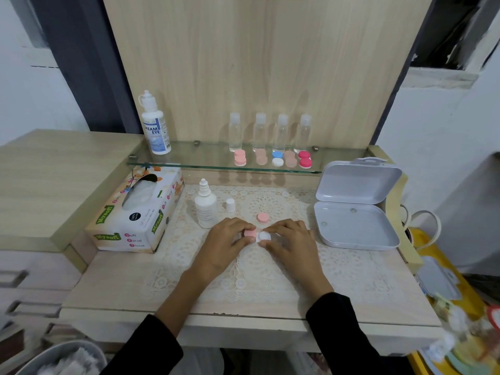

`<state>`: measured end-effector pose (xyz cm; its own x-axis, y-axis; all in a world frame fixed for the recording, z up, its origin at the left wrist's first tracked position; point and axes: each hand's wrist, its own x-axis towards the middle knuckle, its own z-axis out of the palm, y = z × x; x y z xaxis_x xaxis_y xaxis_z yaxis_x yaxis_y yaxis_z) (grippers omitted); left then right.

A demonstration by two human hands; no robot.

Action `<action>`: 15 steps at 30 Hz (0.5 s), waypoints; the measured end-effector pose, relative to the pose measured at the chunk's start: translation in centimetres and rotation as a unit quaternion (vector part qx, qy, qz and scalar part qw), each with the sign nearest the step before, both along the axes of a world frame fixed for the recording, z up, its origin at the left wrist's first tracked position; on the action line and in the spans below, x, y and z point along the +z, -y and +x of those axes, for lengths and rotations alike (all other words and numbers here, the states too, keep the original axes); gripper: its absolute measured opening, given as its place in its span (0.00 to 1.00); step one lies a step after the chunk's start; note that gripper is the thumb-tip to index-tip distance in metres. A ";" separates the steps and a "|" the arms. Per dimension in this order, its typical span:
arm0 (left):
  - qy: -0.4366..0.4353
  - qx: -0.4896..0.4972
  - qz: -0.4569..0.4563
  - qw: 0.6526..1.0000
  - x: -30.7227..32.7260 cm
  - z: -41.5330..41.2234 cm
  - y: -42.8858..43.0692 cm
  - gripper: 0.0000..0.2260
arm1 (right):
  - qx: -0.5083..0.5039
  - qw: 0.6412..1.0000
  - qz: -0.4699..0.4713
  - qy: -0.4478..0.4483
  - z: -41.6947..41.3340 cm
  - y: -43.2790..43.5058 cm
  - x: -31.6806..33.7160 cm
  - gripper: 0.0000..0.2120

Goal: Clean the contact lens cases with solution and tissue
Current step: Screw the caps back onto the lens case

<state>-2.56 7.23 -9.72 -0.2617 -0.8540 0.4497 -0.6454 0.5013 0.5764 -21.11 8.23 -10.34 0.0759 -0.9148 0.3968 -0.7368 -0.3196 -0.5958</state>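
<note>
On my feed, the left hand (227, 244) pinches the pink side of the contact lens case (257, 235), and the right hand (289, 244) pinches its white side. The case sits low over the lace mat (270, 280) on the counter (108, 288). I see a loose pink cap (262, 217) just behind it. Nearby stands a small solution bottle (205, 209), uncapped, whose label I cannot read. The tissue box (135, 215) at the left reads "Mysoft Soft Facial Tissue". On the glass shelf (211, 161), the large bottle (155, 128) reads "DREAM EYE".
</note>
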 end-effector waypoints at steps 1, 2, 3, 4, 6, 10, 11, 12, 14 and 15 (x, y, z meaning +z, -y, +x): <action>0.001 0.001 -0.002 1.000 -0.1 0.0 0.0 0.11 | 0.000 1.000 0.000 -0.001 0.0 0.0 0.0 0.11; 0.002 0.002 -0.004 1.000 -0.1 0.0 0.0 0.11 | 0.000 1.000 0.000 -0.002 0.0 0.0 0.0 0.11; 0.005 0.000 -0.006 1.000 -0.1 0.0 0.0 0.10 | 0.000 1.000 0.001 -0.002 0.0 0.0 0.1 0.11; 0.009 -0.005 -0.008 1.000 -0.1 0.0 0.1 0.10 | 0.000 1.000 0.002 0.000 0.0 0.0 0.1 0.11; 0.022 -0.023 -0.010 0.999 -0.3 0.0 0.2 0.10 | 0.003 1.000 0.001 0.004 0.0 -0.1 0.1 0.12; 0.017 -0.031 -0.016 0.999 -0.5 0.0 0.2 0.13 | 0.006 1.000 0.002 0.008 0.0 -0.1 0.1 0.12; 0.004 -0.025 -0.018 1.000 -0.5 0.0 0.1 0.14 | 0.005 1.000 0.002 0.006 0.0 0.0 0.1 0.12; -0.007 -0.015 -0.020 1.000 -0.4 0.0 0.1 0.14 | 0.003 1.000 0.001 0.004 0.0 0.0 0.0 0.11; -0.019 0.015 -0.014 1.000 -0.5 0.0 0.1 0.16 | 0.001 1.000 0.001 0.002 0.0 0.1 0.0 0.11; -0.021 0.029 -0.007 0.999 -0.5 0.0 0.2 0.16 | 0.001 1.000 0.000 0.002 0.0 0.1 0.0 0.11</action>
